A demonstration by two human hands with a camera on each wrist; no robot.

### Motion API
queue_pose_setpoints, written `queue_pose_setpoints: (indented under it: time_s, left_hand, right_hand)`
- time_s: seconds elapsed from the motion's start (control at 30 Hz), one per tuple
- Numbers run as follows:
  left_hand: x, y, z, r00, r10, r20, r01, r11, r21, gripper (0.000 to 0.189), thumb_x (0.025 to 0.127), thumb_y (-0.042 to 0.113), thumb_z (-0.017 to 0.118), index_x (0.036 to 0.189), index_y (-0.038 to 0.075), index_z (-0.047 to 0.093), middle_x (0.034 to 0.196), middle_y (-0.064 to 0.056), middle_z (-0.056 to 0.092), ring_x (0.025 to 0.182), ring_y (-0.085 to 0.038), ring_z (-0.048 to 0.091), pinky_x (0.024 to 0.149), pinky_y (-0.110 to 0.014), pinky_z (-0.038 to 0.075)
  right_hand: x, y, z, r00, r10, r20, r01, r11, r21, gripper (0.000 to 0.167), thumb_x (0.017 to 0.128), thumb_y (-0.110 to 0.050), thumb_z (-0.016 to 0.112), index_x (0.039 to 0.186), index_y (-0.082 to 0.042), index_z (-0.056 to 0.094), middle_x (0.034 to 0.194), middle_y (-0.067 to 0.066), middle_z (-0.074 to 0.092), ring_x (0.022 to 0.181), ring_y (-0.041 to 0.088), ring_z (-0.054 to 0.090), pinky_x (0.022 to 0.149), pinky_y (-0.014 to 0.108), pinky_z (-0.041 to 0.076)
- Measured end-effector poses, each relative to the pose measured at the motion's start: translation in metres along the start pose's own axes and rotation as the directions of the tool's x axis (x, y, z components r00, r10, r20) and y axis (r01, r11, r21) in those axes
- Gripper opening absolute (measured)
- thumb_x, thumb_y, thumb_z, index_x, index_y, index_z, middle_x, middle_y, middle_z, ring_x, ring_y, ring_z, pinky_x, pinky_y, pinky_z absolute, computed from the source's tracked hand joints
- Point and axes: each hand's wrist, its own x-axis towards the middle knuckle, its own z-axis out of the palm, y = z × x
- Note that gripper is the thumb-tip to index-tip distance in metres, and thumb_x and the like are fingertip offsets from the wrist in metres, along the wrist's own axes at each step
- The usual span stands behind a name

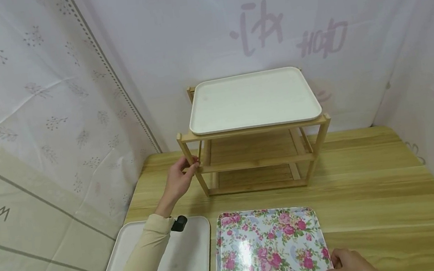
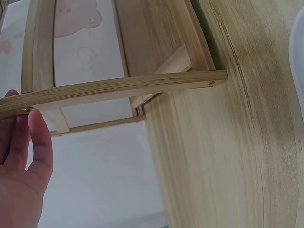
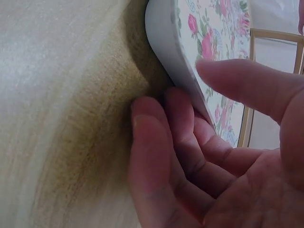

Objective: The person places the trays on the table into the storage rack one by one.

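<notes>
My left hand (image 1: 177, 182) grips the left front post of a wooden tiered rack (image 1: 257, 163). In the left wrist view, thumb and fingers of that hand (image 2: 21, 185) lie on opposite sides of the post. At the front, a floral tray (image 1: 272, 255) with pink roses lies flat on the table. My right hand (image 1: 351, 265) holds its right edge. The right wrist view shows the thumb (image 3: 228, 78) over the rim, with the fingers curled against the tray's side; whether any reach beneath cannot be told.
A white tray (image 1: 257, 99) lies on the rack's top tier. Another white tray (image 1: 189, 256) rests on the table (image 1: 388, 205) left of the floral one, under my left forearm. Printed curtains (image 1: 196, 29) hang behind the table and at both sides.
</notes>
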Motion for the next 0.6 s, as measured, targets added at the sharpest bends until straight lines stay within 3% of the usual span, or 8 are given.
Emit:
queue_pose_setpoints:
  time_s: [0.4,0.6]
  left_hand:
    - [0.0003,0.0007,0.0003,1.000,-0.006,-0.005,0.006,1.000,0.000,0.022,0.096,0.019,0.061,0.113,0.005,0.065,0.110,-0.015,0.069,0.103,-0.027,0.062,0.080,-0.039,0.053]
    - [-0.0001,0.0005,0.0000,1.000,-0.009,-0.004,0.009,1.000,0.016,0.023,0.096,0.020,0.060,0.113,0.006,0.065,0.110,-0.014,0.069,0.103,-0.026,0.062,0.079,-0.038,0.053]
  right_hand:
    - [-0.0010,0.0054,0.0031,0.998,-0.052,-0.048,0.051,0.998,-0.020,0.017,0.082,-0.014,0.069,0.077,-0.005,0.055,0.064,-0.001,0.054,0.056,0.005,0.046,0.052,0.023,0.038]
    - [-0.0039,0.0080,0.0056,0.992,-0.098,-0.076,0.101,0.994,0.046,0.016,0.085,-0.010,0.064,0.080,-0.004,0.050,0.066,0.001,0.052,0.056,0.001,0.044,0.052,0.022,0.039]
